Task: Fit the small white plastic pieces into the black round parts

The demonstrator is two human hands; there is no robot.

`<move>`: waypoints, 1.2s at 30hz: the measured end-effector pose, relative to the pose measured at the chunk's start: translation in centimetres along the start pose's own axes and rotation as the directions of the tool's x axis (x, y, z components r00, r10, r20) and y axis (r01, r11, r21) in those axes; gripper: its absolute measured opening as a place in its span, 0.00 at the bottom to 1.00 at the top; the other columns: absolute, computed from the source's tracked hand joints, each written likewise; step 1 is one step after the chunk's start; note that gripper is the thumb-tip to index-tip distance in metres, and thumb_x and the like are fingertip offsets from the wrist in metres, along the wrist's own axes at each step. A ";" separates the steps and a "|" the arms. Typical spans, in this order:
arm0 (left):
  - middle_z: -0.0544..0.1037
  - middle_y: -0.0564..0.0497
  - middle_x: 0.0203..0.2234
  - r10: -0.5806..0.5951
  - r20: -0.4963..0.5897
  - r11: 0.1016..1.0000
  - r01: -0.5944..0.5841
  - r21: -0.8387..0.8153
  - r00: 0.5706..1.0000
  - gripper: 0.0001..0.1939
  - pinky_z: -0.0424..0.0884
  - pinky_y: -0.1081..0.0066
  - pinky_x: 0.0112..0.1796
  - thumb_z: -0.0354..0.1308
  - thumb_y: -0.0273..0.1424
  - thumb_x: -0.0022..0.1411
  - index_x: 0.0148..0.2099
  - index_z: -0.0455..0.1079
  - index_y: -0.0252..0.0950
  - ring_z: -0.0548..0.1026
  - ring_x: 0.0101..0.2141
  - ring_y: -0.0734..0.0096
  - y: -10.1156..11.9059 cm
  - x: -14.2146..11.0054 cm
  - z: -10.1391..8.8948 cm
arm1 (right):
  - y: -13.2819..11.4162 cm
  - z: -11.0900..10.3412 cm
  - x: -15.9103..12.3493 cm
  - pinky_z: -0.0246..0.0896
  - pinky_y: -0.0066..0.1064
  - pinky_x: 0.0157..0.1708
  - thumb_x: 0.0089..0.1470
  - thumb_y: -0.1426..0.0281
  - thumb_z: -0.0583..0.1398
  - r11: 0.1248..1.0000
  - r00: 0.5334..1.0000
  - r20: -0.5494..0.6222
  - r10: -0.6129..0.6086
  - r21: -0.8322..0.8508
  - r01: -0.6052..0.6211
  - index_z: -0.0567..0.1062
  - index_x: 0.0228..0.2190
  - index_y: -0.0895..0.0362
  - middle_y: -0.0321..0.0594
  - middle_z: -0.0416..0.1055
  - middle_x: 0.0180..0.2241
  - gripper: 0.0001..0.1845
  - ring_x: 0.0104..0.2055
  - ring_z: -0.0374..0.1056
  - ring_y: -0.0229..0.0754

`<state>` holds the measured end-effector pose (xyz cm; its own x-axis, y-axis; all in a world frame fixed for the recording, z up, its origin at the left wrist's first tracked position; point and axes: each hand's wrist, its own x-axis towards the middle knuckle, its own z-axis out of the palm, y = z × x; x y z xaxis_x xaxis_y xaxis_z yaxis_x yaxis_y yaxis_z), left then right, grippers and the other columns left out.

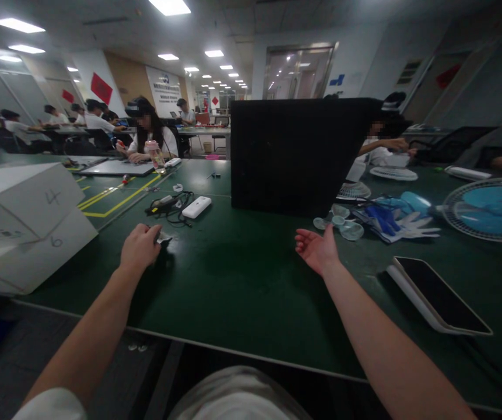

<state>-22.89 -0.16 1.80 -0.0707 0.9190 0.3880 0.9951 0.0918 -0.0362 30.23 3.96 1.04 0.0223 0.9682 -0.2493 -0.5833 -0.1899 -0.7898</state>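
Note:
My left hand point(140, 248) is closed just above the green table point(233, 280), left of the middle. A small piece, partly dark and partly pale, sticks out past its thumb; I cannot make out its kind. Palm turned inward, my right hand point(317, 248) is held over the table with its fingers apart and nothing in them. Close behind it lie several translucent round blades point(340, 221) joined at a hub. A large black box-like panel point(295, 157) stands upright beyond and between my hands.
White cartons point(23, 227) stand at the left edge. Behind my left hand are a black cable point(176, 210) and a white power bank point(197, 207). Gloves point(391, 221), a blue-bladed fan head point(491, 207) and a phone point(441, 294) lie right. Co-workers sit across the table.

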 end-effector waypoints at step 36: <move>0.70 0.40 0.61 0.183 0.136 0.969 -0.155 -0.194 0.974 0.42 0.69 0.59 0.51 0.53 0.63 0.56 0.63 0.70 0.41 0.74 0.53 0.46 2.9 5.5 2.9 | 0.0 0.0 0.0 0.64 0.34 0.23 0.61 0.38 0.41 0.998 1.000 0.021 -0.002 -0.057 0.003 0.78 0.36 0.56 0.46 0.76 0.27 0.41 0.25 0.68 0.43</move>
<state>-20.62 6.29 1.17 0.1039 0.9638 0.2456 0.9882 -0.1279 0.0839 30.27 3.94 1.03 0.0066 0.9717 -0.2360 -0.5363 -0.1957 -0.8210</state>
